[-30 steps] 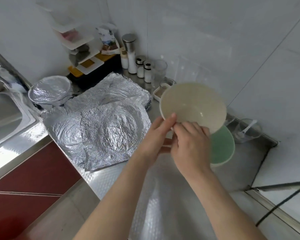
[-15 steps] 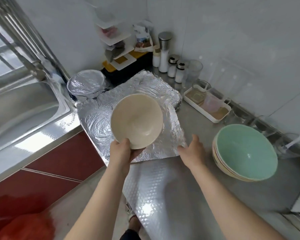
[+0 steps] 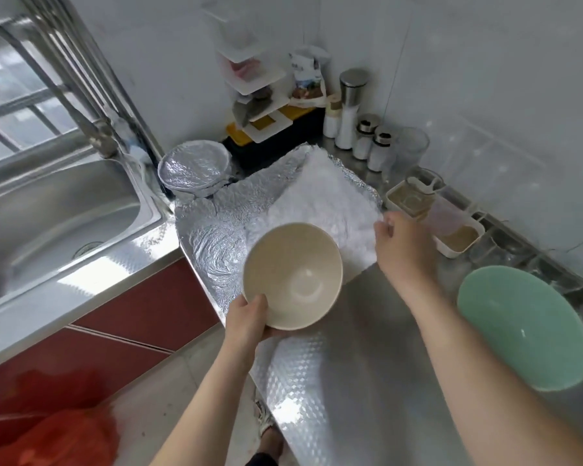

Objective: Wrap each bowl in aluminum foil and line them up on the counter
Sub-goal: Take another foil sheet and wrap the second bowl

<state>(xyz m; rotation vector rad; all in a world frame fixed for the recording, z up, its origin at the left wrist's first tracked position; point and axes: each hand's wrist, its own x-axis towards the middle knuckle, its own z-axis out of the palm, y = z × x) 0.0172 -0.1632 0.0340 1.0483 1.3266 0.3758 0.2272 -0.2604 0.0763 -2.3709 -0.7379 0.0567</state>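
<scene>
My left hand (image 3: pixel 248 319) grips the near rim of a cream bowl (image 3: pixel 292 275) and holds it open side up, just above the crinkled aluminum foil sheets (image 3: pixel 216 240) spread on the steel counter (image 3: pixel 367 348). My right hand (image 3: pixel 403 245) pinches the right edge of the top foil sheet (image 3: pixel 327 203), which glares white. A bowl covered in foil (image 3: pixel 194 169) stands at the back beside the sink. A green bowl (image 3: pixel 525 327) sits on the counter to the right; whether other bowls lie under it is hidden.
A steel sink (image 3: pixel 54 213) with a tap lies to the left. Spice jars (image 3: pixel 367 139), a glass (image 3: pixel 413 149), a white tray (image 3: pixel 451 230) and a small shelf rack (image 3: pixel 260 95) line the back wall. An orange bag (image 3: pixel 58 438) lies on the floor below.
My left hand has carried the cream bowl from the green stack over to the foil. My right hand let go of the bowl and has reached forward to take the foil's right edge.
</scene>
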